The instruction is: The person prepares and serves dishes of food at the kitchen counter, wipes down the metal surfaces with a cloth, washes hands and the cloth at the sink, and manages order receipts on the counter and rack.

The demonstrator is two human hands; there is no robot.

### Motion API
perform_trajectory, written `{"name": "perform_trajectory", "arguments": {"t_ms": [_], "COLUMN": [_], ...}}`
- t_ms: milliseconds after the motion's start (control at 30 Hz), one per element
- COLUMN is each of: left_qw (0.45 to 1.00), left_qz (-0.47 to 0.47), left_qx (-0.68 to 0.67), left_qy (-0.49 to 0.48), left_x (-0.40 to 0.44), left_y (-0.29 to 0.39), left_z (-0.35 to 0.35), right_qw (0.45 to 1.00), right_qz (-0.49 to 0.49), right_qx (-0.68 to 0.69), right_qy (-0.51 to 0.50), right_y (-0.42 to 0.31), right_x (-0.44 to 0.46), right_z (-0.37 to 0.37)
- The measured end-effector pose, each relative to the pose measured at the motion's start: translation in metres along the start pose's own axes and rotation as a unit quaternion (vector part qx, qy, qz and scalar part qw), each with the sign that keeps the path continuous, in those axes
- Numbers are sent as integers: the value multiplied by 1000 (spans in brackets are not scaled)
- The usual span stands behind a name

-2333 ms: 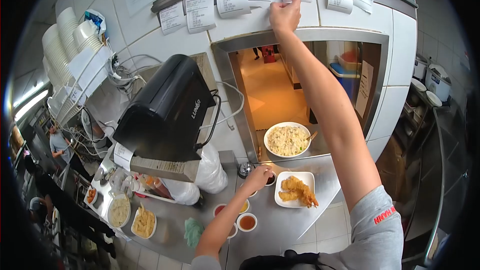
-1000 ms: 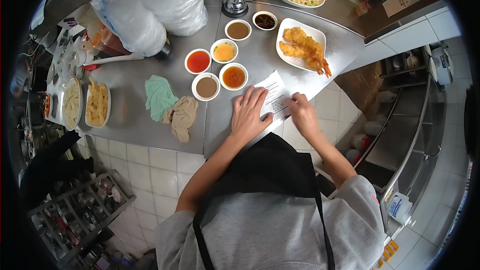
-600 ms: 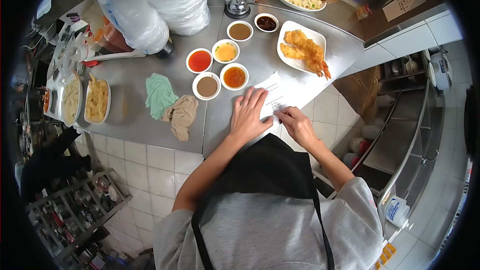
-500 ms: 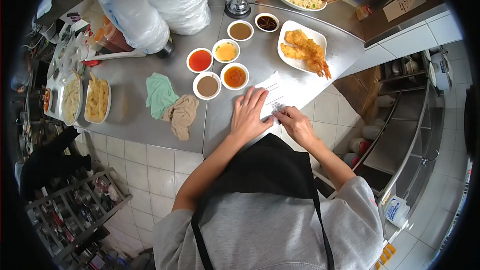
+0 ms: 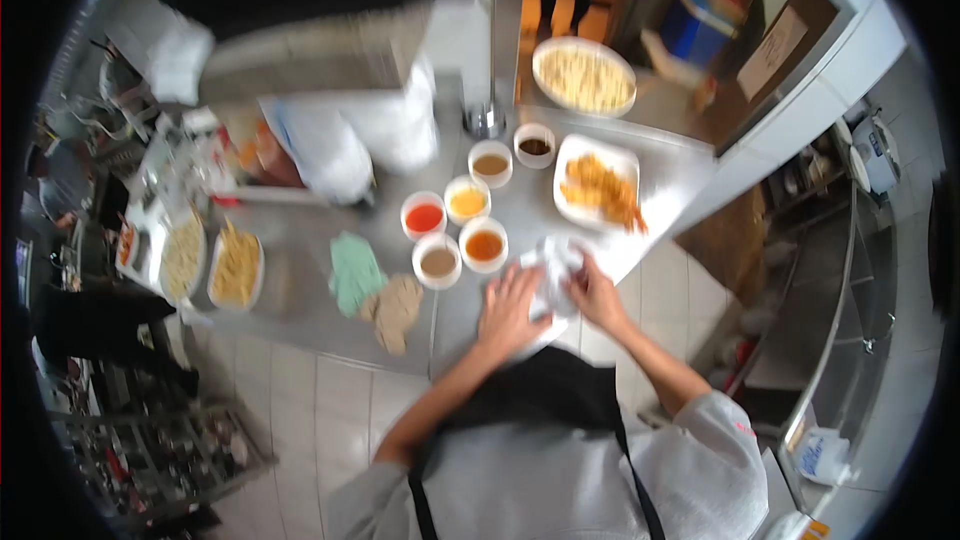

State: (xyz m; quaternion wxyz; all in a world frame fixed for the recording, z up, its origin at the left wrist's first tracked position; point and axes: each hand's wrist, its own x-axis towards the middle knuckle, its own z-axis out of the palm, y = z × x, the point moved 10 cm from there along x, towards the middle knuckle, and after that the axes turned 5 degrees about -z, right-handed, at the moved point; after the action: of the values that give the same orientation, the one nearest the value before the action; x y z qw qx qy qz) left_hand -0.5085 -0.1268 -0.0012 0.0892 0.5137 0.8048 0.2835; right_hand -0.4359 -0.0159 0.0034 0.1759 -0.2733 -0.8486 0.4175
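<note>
A white order slip (image 5: pixel 553 265), blurred by motion, lies near the front edge of the steel counter. My left hand (image 5: pixel 510 310) rests flat by its left side with the fingers stretched out. On the other side, my right hand (image 5: pixel 597 297) is closed on the paper's right edge. Small white cups of sauce stand just beyond my left hand, among them an orange one (image 5: pixel 485 245), a brown one (image 5: pixel 437 262) and a red one (image 5: pixel 424 218). Past the slip sits a white dish (image 5: pixel 566 212) holding fried battered shrimp (image 5: pixel 598 188).
A large plate of fried rice (image 5: pixel 585 75) stands on the pass at the back. Green (image 5: pixel 355 273) and beige (image 5: pixel 396 312) cloths lie left of the cups. Further left are a dish of fries (image 5: pixel 236 265) and plastic bags (image 5: pixel 320 150). A person (image 5: pixel 100 330) in dark clothing is at far left.
The camera view has tilted up, so the counter appears lower. The slip, flat before, now looks lifted or bent, and my right hand has moved slightly with it. My left hand stays flat.
</note>
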Motion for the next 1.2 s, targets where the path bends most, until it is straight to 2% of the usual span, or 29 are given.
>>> {"name": "perform_trajectory", "arguments": {"t_ms": [67, 133, 200, 233, 267, 367, 433, 500, 533, 600, 800, 867, 933, 967, 1067, 1100, 1167, 1200], "left_qw": [1000, 1000, 997, 996, 996, 994, 994, 994, 994, 993, 989, 987, 982, 978, 963, 937, 838, 905], "left_qz": [10, 18, 47, 42, 33, 41, 55, 28, 14, -25, -53, -44, -75, -88, -28, -57, -111, -88], "left_qx": [23, 4, -35, -52, -68, -85, -77, -89, -94, -104, -118, -128, -156, -171, -175, -295, -520, -399], "left_qy": [-8, 13, 54, 57, 56, 52, 62, 55, 51, 48, 68, 91, 82, 77, 202, 179, 125, 116], "left_x": [-1, 0, -3, -6, -9, -12, -12, -12, -11, -10, -11, -11, -10, -9, -21, -23, -27, -26], "left_y": [0, 9, 13, 10, 7, 8, 15, 13, 13, 9, -7, -13, -16, -18, -26, -43, -69, -59], "left_z": [3, -9, -20, -20, -20, -20, -24, -24, -24, -25, -16, -14, -15, -15, -7, 13, 53, 43], "right_qw": [999, 996, 994, 979, 940, 817, 747, 736, 718, 686, 698, 688, 692, 715, 559, 523, 516, 512], "right_qz": [-40, -48, -83, -198, -303, -444, -495, -478, -500, -496, -397, -404, -396, -362, -398, -452, -502, -524], "right_qx": [6, 60, 53, -22, -95, -150, -126, -92, -40, -26, -43, -72, -110, -118, -273, -282, -332, -357], "right_qy": [-11, -32, -45, 41, 125, 336, 426, 471, 483, 532, 594, 598, 594, 587, 674, 665, 609, 579], "right_y": [-13, -21, -59, -91, -118, -233, -295, -338, -353, -372, -401, -408, -419, -417, -436, -443, -463, -469], "right_x": [8, 15, 26, 39, 48, 75, 101, 150, 177, 221, 274, 279, 274, 271, 226, 227, 244, 252], "right_z": [1, -3, -29, -64, -99, -225, -289, -337, -359, -390, -419, -422, -422, -417, -381, -368, -341, -327]}}
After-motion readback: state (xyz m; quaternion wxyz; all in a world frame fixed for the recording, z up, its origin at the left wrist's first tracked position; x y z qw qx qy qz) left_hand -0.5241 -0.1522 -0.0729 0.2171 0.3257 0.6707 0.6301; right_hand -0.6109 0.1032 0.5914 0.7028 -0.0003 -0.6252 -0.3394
